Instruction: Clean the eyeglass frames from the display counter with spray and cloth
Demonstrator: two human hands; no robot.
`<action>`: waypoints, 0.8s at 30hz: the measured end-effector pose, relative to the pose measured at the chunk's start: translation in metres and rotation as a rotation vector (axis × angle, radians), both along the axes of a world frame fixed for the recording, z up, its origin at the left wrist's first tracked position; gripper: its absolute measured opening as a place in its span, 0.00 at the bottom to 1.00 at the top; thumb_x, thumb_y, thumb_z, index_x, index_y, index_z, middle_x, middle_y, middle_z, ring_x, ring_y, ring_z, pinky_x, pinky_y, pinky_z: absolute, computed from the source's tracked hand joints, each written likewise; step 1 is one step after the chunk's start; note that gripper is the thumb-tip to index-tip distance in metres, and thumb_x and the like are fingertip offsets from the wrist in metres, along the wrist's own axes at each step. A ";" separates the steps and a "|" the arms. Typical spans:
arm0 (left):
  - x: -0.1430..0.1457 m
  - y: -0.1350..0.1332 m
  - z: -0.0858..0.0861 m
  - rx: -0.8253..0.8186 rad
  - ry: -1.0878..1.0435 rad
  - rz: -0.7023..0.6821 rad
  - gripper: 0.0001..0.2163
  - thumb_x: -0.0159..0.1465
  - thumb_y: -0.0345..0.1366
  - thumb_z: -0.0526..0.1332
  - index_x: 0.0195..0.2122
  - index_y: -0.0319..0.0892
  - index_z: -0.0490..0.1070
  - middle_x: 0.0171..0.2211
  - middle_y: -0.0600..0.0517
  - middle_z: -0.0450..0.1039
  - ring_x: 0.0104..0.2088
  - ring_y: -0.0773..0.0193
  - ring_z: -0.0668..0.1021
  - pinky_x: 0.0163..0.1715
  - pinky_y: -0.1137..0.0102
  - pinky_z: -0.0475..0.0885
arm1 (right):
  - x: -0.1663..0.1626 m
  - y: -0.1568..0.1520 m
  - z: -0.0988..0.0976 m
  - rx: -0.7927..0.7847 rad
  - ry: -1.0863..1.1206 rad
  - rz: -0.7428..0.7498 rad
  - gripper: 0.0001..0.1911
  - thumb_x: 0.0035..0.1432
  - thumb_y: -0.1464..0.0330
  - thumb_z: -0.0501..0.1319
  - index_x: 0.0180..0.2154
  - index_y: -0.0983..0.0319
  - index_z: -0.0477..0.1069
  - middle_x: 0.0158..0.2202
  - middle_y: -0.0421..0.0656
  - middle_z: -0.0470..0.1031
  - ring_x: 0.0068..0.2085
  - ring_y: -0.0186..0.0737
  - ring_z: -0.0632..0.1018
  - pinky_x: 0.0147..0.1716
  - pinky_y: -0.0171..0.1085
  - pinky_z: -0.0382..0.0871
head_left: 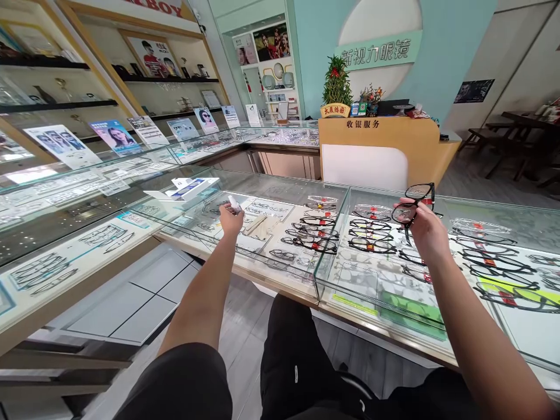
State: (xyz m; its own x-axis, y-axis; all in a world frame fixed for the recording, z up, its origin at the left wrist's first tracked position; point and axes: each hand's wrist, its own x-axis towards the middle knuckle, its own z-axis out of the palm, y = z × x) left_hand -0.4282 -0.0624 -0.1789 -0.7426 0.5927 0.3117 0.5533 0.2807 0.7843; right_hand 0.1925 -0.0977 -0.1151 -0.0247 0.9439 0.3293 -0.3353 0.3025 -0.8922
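Observation:
My left hand (229, 218) is stretched out over the glass counter (280, 192), fingers closed round a small white bottle (234, 202). A beige cloth (262, 224) lies on the glass just to its right. My right hand (423, 224) is raised above the counter farther right and grips a pair of black-framed glasses (415, 201) by one side, lenses toward me. Under the glass lie rows of eyeglass frames (319, 230) with red tags.
A white and blue box (186, 188) lies on the counter beyond my left hand. More display cases (87, 192) run along the left. A wooden cashier desk (376, 146) with a plant stands behind. My legs in black trousers (297, 361) are below.

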 end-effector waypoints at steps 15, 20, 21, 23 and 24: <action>0.041 -0.020 0.014 -0.208 0.344 -0.300 0.14 0.63 0.44 0.69 0.46 0.44 0.76 0.50 0.42 0.78 0.50 0.46 0.80 0.55 0.56 0.74 | -0.001 -0.002 0.003 0.006 -0.020 -0.010 0.17 0.65 0.59 0.63 0.51 0.56 0.84 0.48 0.44 0.86 0.37 0.42 0.78 0.40 0.41 0.71; 0.043 -0.013 0.009 -0.365 0.280 -0.325 0.11 0.60 0.43 0.74 0.34 0.43 0.77 0.44 0.41 0.81 0.50 0.42 0.82 0.52 0.56 0.75 | 0.000 -0.002 0.002 0.033 -0.010 0.008 0.17 0.66 0.59 0.63 0.51 0.56 0.84 0.47 0.44 0.86 0.37 0.41 0.79 0.40 0.39 0.72; 0.043 -0.012 0.009 -0.377 0.257 -0.309 0.10 0.61 0.42 0.74 0.32 0.42 0.77 0.43 0.42 0.81 0.51 0.42 0.82 0.53 0.55 0.76 | 0.000 -0.002 0.002 0.035 -0.011 0.012 0.17 0.66 0.59 0.63 0.51 0.56 0.83 0.47 0.44 0.85 0.37 0.41 0.79 0.40 0.39 0.72; 0.043 -0.009 0.013 -0.384 0.199 -0.270 0.10 0.64 0.41 0.73 0.36 0.40 0.78 0.43 0.43 0.81 0.52 0.45 0.82 0.54 0.54 0.77 | 0.000 -0.003 0.003 0.038 -0.020 0.011 0.17 0.66 0.59 0.63 0.52 0.56 0.83 0.48 0.44 0.85 0.37 0.41 0.79 0.39 0.39 0.71; 0.043 -0.008 0.015 -0.377 0.165 -0.248 0.11 0.67 0.42 0.72 0.41 0.39 0.79 0.46 0.44 0.81 0.52 0.47 0.82 0.55 0.53 0.77 | 0.000 -0.003 0.004 0.041 -0.029 0.004 0.17 0.66 0.59 0.63 0.52 0.56 0.83 0.48 0.44 0.85 0.37 0.41 0.79 0.39 0.39 0.71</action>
State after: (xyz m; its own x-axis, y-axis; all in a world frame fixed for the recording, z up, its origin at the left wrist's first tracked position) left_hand -0.3851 -0.0702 -0.1636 -0.5232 0.8401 0.1433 0.7483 0.3724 0.5490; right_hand 0.1921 -0.1005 -0.1113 -0.0390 0.9294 0.3670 -0.3108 0.3378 -0.8884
